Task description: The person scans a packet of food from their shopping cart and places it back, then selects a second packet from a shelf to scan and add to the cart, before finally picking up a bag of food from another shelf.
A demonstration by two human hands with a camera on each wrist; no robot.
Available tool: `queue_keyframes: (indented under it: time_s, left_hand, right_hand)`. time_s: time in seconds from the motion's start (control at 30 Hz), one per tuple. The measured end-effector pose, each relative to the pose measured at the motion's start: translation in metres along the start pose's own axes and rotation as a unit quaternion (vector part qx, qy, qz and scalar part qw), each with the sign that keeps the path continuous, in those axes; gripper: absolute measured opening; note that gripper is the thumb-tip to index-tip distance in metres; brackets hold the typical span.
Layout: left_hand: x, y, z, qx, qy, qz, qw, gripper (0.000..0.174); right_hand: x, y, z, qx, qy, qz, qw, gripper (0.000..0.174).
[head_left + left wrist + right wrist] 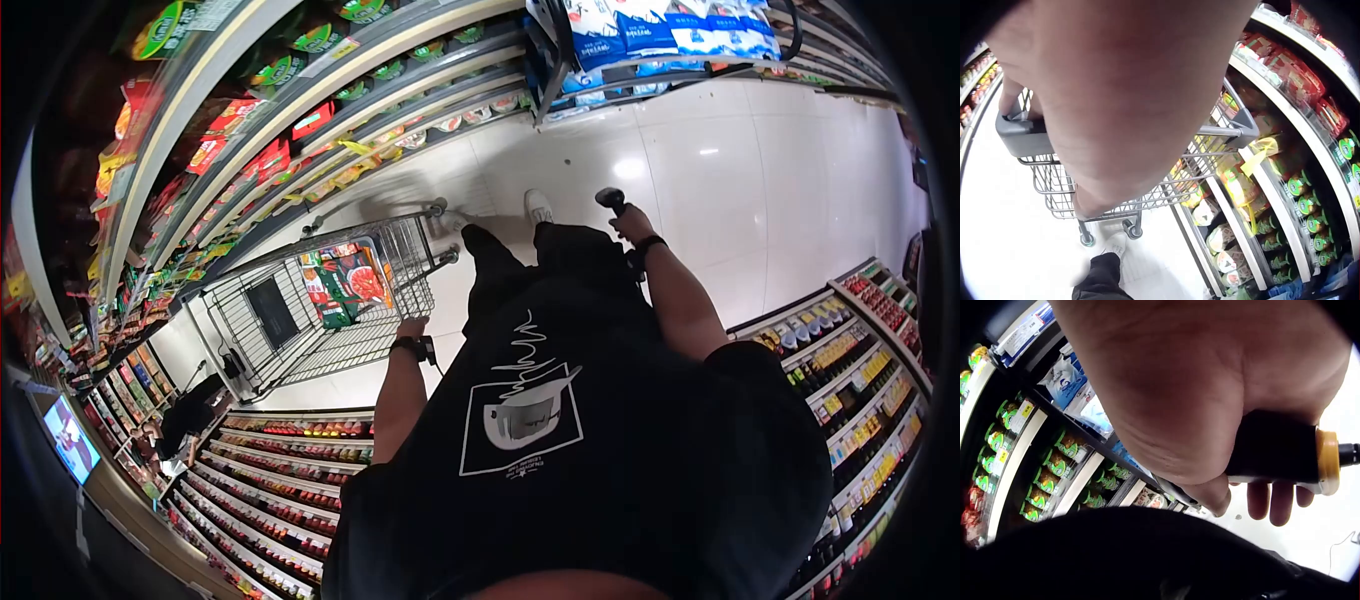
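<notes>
A wire shopping cart (330,345) stands on my left, a red-and-green printed package (345,285) lying inside it. My left hand (412,328) grips the cart's near end; in the left wrist view its fingers curl over the grey handle (1022,139), while the forearm hides much of the basket. On the other side, my right hand (632,224) holds a black, round-headed thing (610,199) away from my body. Close up in the right wrist view, this thing shows a dark cylindrical body, a yellow band and a thin black tip; the palm covers part of it.
Packed shelves (300,95) run along the cart's far side. A rack of blue-and-white bags (670,35) stands ahead. Bottle shelves (850,400) are at the right, jar shelves (270,480) at the left. Another person (185,415) is beyond the cart. Pale tiled floor (720,180) lies between.
</notes>
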State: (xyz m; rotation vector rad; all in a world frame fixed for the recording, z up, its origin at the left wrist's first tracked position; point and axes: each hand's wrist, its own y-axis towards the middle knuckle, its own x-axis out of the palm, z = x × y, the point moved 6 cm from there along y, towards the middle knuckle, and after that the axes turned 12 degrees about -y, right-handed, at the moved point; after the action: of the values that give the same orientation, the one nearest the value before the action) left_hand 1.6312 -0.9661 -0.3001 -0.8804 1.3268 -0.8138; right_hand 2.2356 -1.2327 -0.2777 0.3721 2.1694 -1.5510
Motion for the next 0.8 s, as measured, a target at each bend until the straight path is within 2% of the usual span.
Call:
queue_keyframes:
  time_s: [0.07, 0.1, 0.17, 0.2, 0.27, 0.37, 0.5, 0.63, 0.73, 0.8]
  left_hand:
    - [-0.008, -0.02, 0.016, -0.068, -0.084, 0.0, 0.994, 0.046]
    - [-0.007, -0.02, 0.018, -0.07, -0.083, -0.003, 0.994, 0.046]
    - [-0.002, -0.019, 0.025, -0.06, -0.012, -0.02, 0.998, 0.047]
    - [-0.011, -0.044, 0.051, -0.07, 0.012, -0.036, 0.997, 0.051]
    - [-0.02, -0.08, 0.086, -0.094, 0.024, -0.064, 0.993, 0.049]
    - [-0.021, -0.092, 0.089, -0.104, 0.032, -0.101, 0.989, 0.05]
    - [-0.018, -0.073, 0.069, -0.114, 0.031, -0.104, 0.988, 0.061]
    - [-0.011, -0.043, 0.037, -0.117, -0.059, -0.105, 0.986, 0.07]
    - [-0.012, -0.05, 0.041, -0.113, -0.105, -0.147, 0.977, 0.072]
    - [-0.017, -0.065, 0.05, -0.158, -0.155, -0.176, 0.959, 0.076]
  right_hand:
    - [0.003, -0.002, 0.0, -0.004, 0.014, 0.007, 1.0, 0.031]
    - [0.004, -0.002, 0.001, -0.001, 0.01, 0.007, 1.0, 0.031]
    - [0.005, -0.006, 0.008, 0.008, 0.003, 0.006, 1.0, 0.03]
    - [0.005, -0.008, 0.012, 0.014, -0.004, 0.005, 1.0, 0.029]
    - [0.003, -0.02, 0.016, 0.03, 0.004, -0.005, 1.0, 0.029]
    - [0.017, -0.026, 0.032, 0.045, 0.027, -0.011, 0.999, 0.028]
    - [0.027, -0.04, 0.034, 0.081, 0.029, -0.019, 0.996, 0.027]
    - [0.04, -0.038, 0.037, 0.056, 0.023, 0.004, 0.998, 0.027]
    - [0.037, -0.049, 0.027, 0.064, 0.032, 0.002, 0.997, 0.028]
    - [0.035, -0.055, 0.024, 0.075, 0.043, -0.001, 0.996, 0.028]
